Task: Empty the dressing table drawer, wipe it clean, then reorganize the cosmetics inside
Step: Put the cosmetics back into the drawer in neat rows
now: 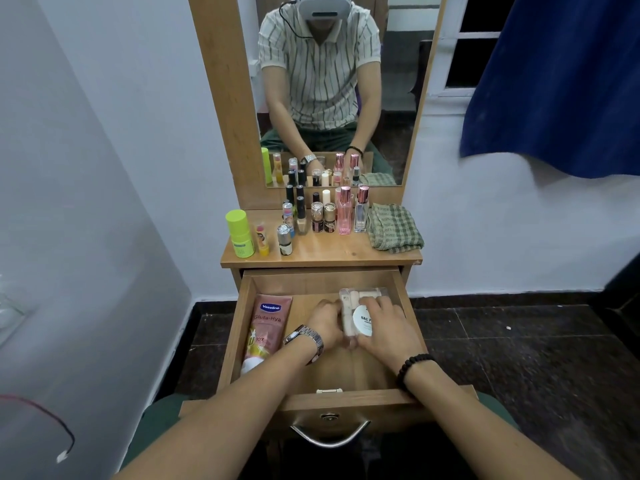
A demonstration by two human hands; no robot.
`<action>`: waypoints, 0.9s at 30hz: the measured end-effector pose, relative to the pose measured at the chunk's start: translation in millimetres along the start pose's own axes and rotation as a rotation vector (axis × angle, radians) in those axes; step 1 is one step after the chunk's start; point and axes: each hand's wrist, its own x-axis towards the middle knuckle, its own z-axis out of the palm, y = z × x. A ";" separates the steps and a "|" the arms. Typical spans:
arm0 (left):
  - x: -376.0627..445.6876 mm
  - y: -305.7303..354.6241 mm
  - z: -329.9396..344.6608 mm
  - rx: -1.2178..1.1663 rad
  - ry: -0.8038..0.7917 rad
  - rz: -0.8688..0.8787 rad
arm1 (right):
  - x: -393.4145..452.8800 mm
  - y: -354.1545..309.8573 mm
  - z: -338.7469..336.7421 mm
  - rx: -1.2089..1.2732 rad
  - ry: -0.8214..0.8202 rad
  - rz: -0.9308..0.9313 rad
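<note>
From the head view, the drawer (239, 327) stands pulled out under the tabletop (332, 252), and everything here is best placed against it. Both hands are down inside it, toward its right half. Between them is a clear plastic case (356, 311) of pale bottles with a round white nail-polish-remover pad tub on it; the case's long axis runs from the drawer's front toward its back, roughly along the line of the forearms.

The left hand (323, 323) closes against the case's left side, its fingers (332, 308) curled round the edge. The right hand (384, 329) lies over the right side and top, its fingers (372, 303) spread and draped on the lid. So the case sits directly between the two palms, touching both, and neither hand is clearly the nearer. I cannot tell whether it rests on the drawer floor or is just lifted off it.

Along the drawer's left wall lies a pink Vaseline tube (266, 330), cap toward the front, well apart from the hands.

Above the drawer, the tabletop carries the upright small bottles (322, 216), a green tube (239, 233) at its left end, and a folded checked cloth (394, 228) at its right end.

My guess is that either hand could steer the case, and any slide would go along its long axis.
</note>
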 end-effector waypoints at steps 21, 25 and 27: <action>10.3 12.9 2.5 -0.332 0.251 -0.020 | 13.3 -4.4 -5.8 -0.325 0.028 -0.076; 15.4 23.3 5.8 -0.335 0.306 -0.062 | 18.6 -4.3 -8.4 -0.376 0.054 -0.066; 17.6 29.2 6.4 -0.347 0.328 -0.076 | 20.9 -3.6 -9.1 -0.390 0.052 -0.057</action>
